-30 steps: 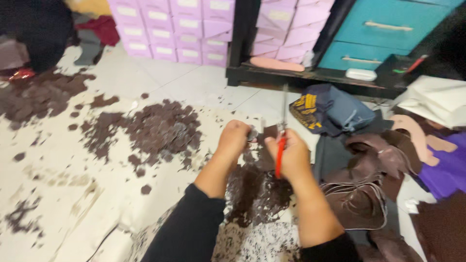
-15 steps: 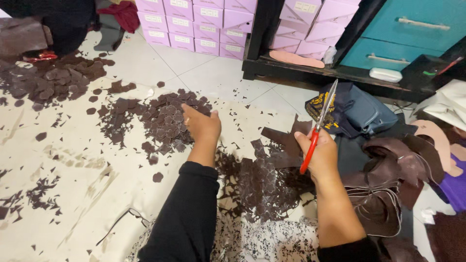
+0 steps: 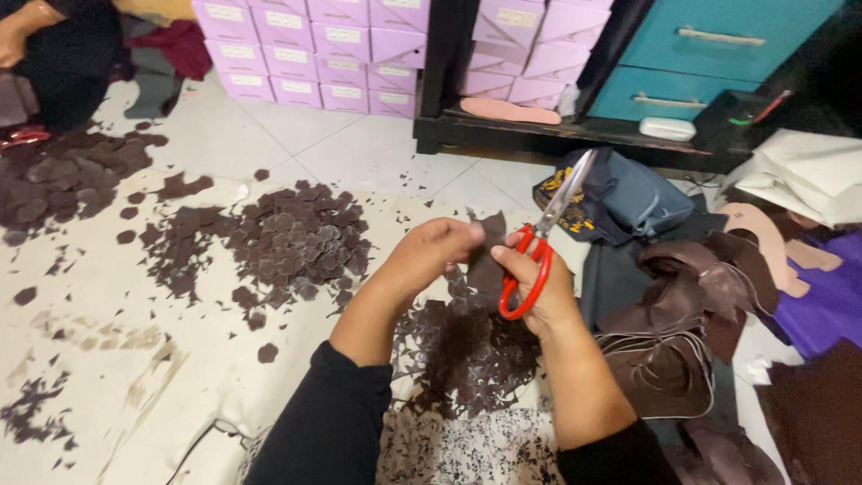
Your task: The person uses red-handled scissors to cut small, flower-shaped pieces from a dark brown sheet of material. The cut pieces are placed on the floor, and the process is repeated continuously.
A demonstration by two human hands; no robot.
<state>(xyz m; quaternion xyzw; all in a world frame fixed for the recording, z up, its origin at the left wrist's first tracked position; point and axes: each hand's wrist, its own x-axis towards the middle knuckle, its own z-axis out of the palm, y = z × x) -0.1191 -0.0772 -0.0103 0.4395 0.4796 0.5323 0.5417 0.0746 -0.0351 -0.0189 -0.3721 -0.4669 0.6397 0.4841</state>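
Head view, looking down on a floor workplace. The right hand (image 3: 539,287) grips a pair of red-handled scissors (image 3: 539,242), fingers closed through and around the red loops, with the metal blades together and pointing up and away toward the dark shelf unit (image 3: 557,135). The left hand (image 3: 431,256) has its fingers curled together, pinching a small piece of dark brown leather (image 3: 489,256) that stands between the two hands, just beside the scissor handles; whether the blades touch the piece cannot be told. Both forearms emerge from black sleeves (image 3: 332,422). Directly below the hands lies a scatter of dark brown offcuts (image 3: 467,350) on the pale floor sheet (image 3: 108,359). To the left, well apart from the hands, a heap of cut brown leather shapes (image 3: 287,238) rests on the same sheet, and a second heap (image 3: 63,175) lies near the upper left edge. To the right of the right forearm, larger folded brown leather pieces (image 3: 673,314) are piled beside a dark blue bag (image 3: 628,202). Stacked lilac boxes (image 3: 305,45) stand along the far edge, and teal drawers (image 3: 718,54) occupy the upper right.
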